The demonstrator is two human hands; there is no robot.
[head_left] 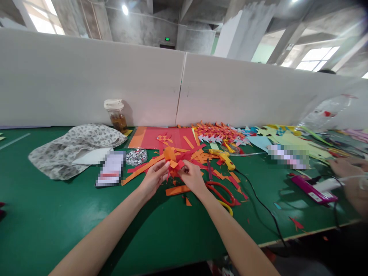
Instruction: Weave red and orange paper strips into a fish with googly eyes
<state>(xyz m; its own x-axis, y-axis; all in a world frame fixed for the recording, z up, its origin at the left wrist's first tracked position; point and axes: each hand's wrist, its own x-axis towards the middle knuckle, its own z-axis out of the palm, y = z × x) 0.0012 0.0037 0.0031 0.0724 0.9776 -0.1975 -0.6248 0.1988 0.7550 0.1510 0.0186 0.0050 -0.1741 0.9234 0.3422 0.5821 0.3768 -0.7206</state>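
Both hands meet over the middle of the green table. Orange and red paper strips, partly folded over each other, are pinched in my left hand. My right hand grips the red end of the same strips from the other side. Loose orange and red strips lie around and behind the hands, and an orange strip is just below them. Scissors with red and yellow handles rest to the right of my right hand. My fingertips are partly hidden by the paper.
A yellow glue gun with a black cord, a pile of woven paper pieces and a magenta power strip are right. Left are a phone, patterned cloth, googly eyes and a lidded cup. Another person's hand is far right.
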